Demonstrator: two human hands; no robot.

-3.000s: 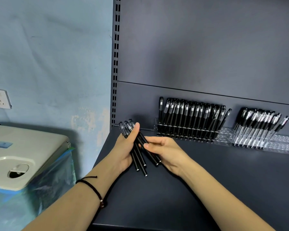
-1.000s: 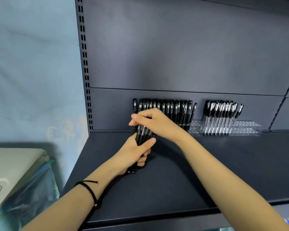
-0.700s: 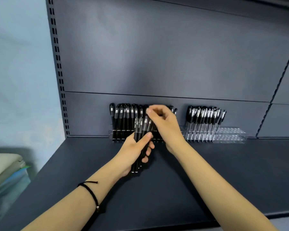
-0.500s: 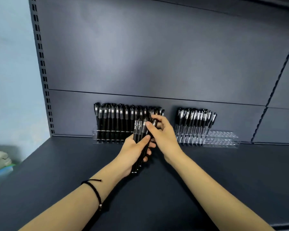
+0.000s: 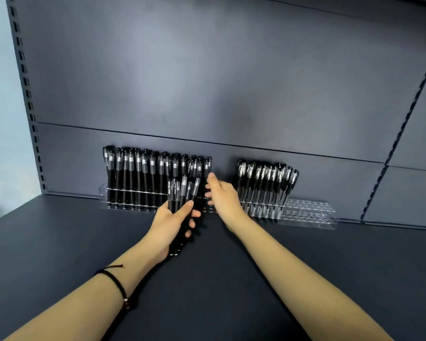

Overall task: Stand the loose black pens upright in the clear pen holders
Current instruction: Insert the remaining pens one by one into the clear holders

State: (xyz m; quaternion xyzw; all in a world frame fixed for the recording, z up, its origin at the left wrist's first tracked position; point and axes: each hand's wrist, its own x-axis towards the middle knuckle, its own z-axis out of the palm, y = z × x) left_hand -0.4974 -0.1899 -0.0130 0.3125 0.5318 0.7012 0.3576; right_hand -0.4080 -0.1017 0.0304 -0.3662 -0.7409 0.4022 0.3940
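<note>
My left hand [image 5: 169, 223] grips a bundle of several loose black pens [image 5: 182, 193], caps up, just in front of the left clear pen holder [image 5: 103, 196]. That holder is packed with upright black pens [image 5: 138, 175]. My right hand [image 5: 223, 198] hovers at the holder's right end with thumb up and fingers loosely spread, nothing visible between them; its fingertips lie beside the last upright pen [image 5: 207, 166]. The right clear holder [image 5: 310, 214] has upright pens [image 5: 263, 183] in its left half, and its right half shows bare holes.
Both holders stand against the dark back panel [image 5: 207, 82] of a dark shelf [image 5: 231, 279]. A slotted upright [image 5: 25, 89] runs up the left edge and another [image 5: 403, 124] on the right. A pale blue wall [image 5: 0, 119] lies at far left.
The view has swung right and nearer the holders. My right hand drew a pen from the bundle, carried it to the left holder's right end, and now shows no pen. The left hand's bundle stayed upright.
</note>
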